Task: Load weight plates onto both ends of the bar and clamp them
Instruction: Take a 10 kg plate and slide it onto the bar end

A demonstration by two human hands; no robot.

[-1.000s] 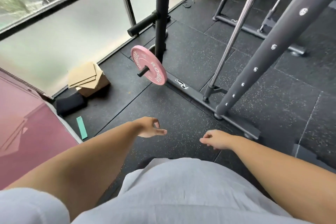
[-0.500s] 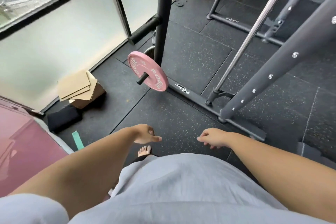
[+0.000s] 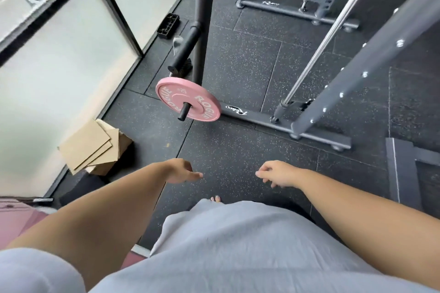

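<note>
Both left grip (image 3: 179, 171) and right grip (image 3: 279, 173) hang loose and empty, pink plate (image 3: 190, 96) just ahead parked on its peg (image 3: 183, 112), likely the next pickup.

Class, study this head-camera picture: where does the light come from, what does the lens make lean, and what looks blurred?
Head view: soft daylight comes through the frosted window at left, which is washed out to near white; the wide lens makes the post and the chrome rod lean sharply; the sleeve at the bottom edge is soft, while the lettering on the plate is readable.
</note>
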